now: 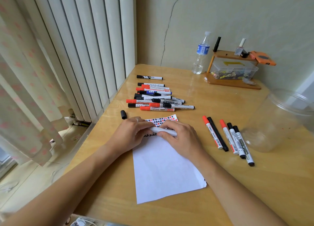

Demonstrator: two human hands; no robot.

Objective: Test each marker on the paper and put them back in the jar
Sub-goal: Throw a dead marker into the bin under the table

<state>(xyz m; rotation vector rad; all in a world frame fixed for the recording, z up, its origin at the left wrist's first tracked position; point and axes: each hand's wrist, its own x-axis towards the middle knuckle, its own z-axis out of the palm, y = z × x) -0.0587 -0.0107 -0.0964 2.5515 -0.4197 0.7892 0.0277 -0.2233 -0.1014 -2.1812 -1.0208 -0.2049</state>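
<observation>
A white sheet of paper [163, 168] lies on the wooden table, its top strip covered with black and red scribbles. Over that strip, both hands hold one white-barrelled marker [164, 131]. My left hand [131, 134] grips its left end, where the tip is hidden. My right hand [180, 137] pinches the barrel. A loose black cap [123, 114] lies left of the paper. A pile of several red, black and blue markers [156, 98] sits beyond the paper. Several more markers [227, 138] lie in a row to the right. The clear plastic jar [278, 122] lies on its side at far right.
A water bottle [201, 53] stands at the back by the wall. Beside it, a small wooden shelf [232, 69] carries a clear box and an orange item. The table's left edge runs along a radiator and a curtain.
</observation>
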